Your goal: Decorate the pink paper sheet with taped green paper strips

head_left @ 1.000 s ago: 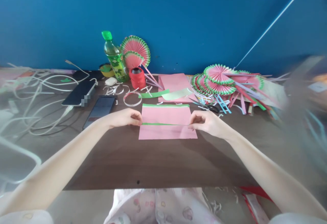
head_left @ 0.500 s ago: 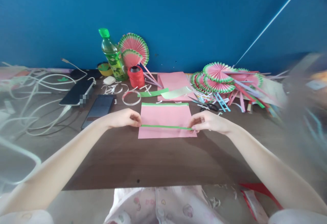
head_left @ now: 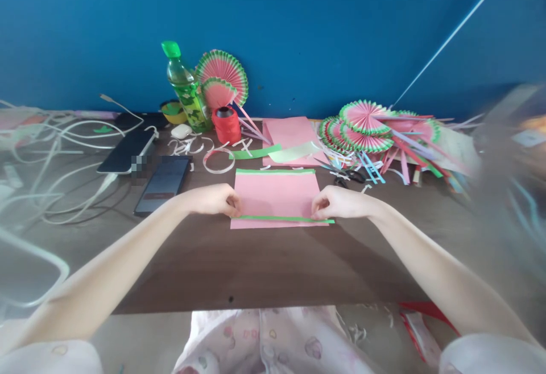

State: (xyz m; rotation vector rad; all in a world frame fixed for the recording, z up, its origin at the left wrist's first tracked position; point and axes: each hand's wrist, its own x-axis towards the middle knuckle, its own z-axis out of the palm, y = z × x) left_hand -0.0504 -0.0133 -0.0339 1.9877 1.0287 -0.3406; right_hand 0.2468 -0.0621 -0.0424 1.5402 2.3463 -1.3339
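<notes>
A sheet of pink paper (head_left: 275,192) lies flat on the brown table in front of me. Along its far edge runs a narrow green band (head_left: 275,171). A thin green paper strip (head_left: 277,219) stretches across the sheet, close to the near edge, its right end jutting past the paper. My left hand (head_left: 218,199) pinches the strip near its left end. Towards the right end, the bent fingers of my right hand (head_left: 339,202) are closed on the same strip. Fingertips partly cover the strip at both places.
Behind the sheet lie more pink paper (head_left: 294,132), a tape ring (head_left: 219,160) and scissors (head_left: 347,176). Pleated paper fans (head_left: 364,127) sit at the back right. Left are a phone (head_left: 164,183), cables, a green-capped bottle (head_left: 186,92) and a red spool (head_left: 226,125).
The green strip has shifted nearer the sheet's front edge, and its right end now sticks out beyond the paper. Both hands have moved slightly inward along it.
</notes>
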